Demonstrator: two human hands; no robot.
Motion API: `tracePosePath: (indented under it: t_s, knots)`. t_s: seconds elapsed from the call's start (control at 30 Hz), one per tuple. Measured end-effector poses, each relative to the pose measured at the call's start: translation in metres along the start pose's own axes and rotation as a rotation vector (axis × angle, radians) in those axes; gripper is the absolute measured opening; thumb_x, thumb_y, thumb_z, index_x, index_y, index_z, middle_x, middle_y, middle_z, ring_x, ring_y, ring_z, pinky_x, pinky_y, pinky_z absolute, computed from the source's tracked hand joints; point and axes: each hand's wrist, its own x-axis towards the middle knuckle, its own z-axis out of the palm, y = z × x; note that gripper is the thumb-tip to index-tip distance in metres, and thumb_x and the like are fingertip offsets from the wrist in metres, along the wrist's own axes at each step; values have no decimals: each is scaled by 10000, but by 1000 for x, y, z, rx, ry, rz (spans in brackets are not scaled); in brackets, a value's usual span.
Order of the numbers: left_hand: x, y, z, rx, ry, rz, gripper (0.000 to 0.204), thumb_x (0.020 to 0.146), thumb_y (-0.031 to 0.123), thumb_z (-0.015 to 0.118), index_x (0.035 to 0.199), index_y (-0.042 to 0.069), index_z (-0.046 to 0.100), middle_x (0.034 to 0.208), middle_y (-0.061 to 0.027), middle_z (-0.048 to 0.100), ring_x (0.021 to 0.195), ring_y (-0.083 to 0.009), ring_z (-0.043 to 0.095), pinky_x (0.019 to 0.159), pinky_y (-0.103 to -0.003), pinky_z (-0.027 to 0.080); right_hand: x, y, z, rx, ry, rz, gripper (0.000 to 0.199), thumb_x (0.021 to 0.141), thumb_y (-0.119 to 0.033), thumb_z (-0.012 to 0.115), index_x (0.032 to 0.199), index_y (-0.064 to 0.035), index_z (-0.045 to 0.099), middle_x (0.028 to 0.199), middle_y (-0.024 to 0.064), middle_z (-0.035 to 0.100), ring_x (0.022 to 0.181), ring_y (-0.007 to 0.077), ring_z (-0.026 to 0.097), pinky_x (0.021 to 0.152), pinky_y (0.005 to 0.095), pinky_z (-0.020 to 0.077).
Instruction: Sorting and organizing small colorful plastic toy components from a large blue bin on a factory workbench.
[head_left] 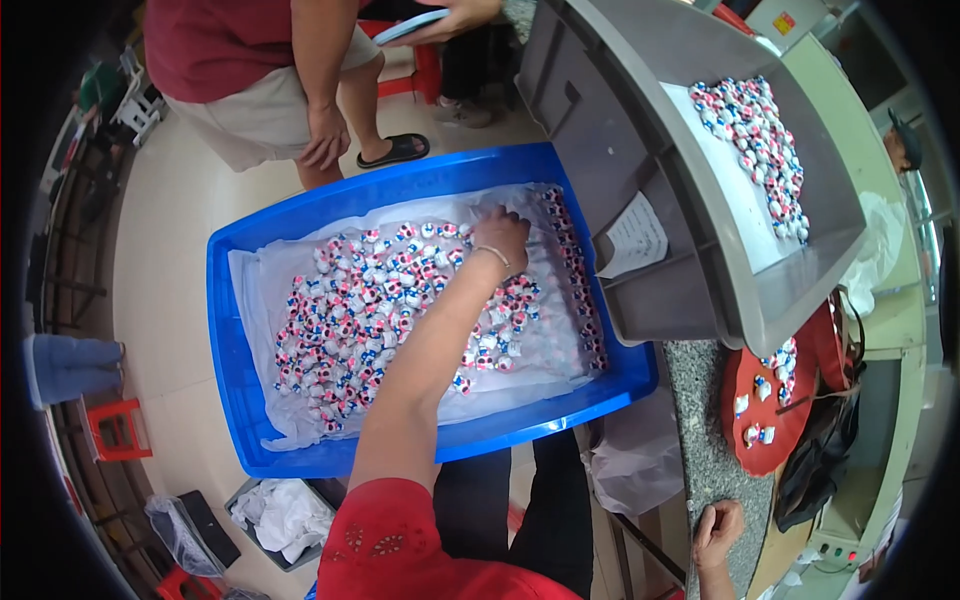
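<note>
My left hand (503, 240), with a bracelet at the wrist, reaches into a large blue bin (228, 340). Its fingers are curled downward beside the heap; anything between them is hidden. Small white, pink and blue figurines (380, 300) lie heaped on a thin white liner sheet (262, 300). Along the bin's right side, more figurines stand in a neat row (572, 270), just right of that hand. At the lower right my right hand (718, 530) rests curled on a speckled stone worktop (705, 430), with no object showing in it.
A grey bin (690, 230) stands tilted at the right, with figurines on white sheeting inside. Beyond the worktop edge, a red tray (765, 410) holds several figurines. A person in shorts (240, 110) stands at the far side. Red stools (118, 430) and a box of white sheeting (285, 515) are on the floor.
</note>
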Motion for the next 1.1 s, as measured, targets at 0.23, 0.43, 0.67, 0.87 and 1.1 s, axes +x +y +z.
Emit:
tracePosePath:
  t_s: [0.23, 0.43, 0.67, 0.87, 1.1]
  knots:
    - [-32, 60, 49, -1732, -447, 99, 227, 826, 111, 646, 1029, 19, 610, 986, -45, 624, 882, -111, 605, 800, -256, 510, 11, 15, -15, -6, -13, -1, 127, 806, -101, 575, 746, -48, 477, 643, 111, 443, 574, 280, 434, 544, 383, 337]
    - [-62, 114, 64, -1846, -606, -174, 268, 858, 161, 641, 1041, -28, 593, 910, -69, 631, 783, -143, 621, 747, -279, 533, 13, 21, -21, 6, 12, -37, 117, 788, -66, 590, 753, -55, 480, 654, 110, 458, 573, 276, 445, 545, 376, 349]
    - [-71, 147, 61, -1456, -352, -62, 183, 847, 147, 608, 978, 20, 609, 769, -26, 621, 681, -114, 590, 639, -265, 500, 16, 27, -24, 12, 32, -70, 114, 782, -54, 600, 757, -56, 489, 654, 103, 462, 570, 271, 447, 544, 373, 352]
    - [-72, 154, 55, -1351, -412, -58, 215, 839, 130, 629, 1026, 23, 625, 832, -46, 668, 706, -107, 604, 666, -251, 493, 14, 31, -28, 17, 19, -47, 118, 775, -54, 606, 752, -59, 490, 649, 101, 460, 567, 269, 444, 544, 372, 350]
    - [-74, 170, 70, -1260, -356, -11, 248, 827, 130, 637, 1049, 20, 618, 838, -90, 683, 747, -122, 631, 703, -260, 500, 20, 36, -24, 37, 22, -41, 113, 770, -38, 599, 756, -59, 489, 650, 101, 458, 571, 267, 439, 544, 370, 348]
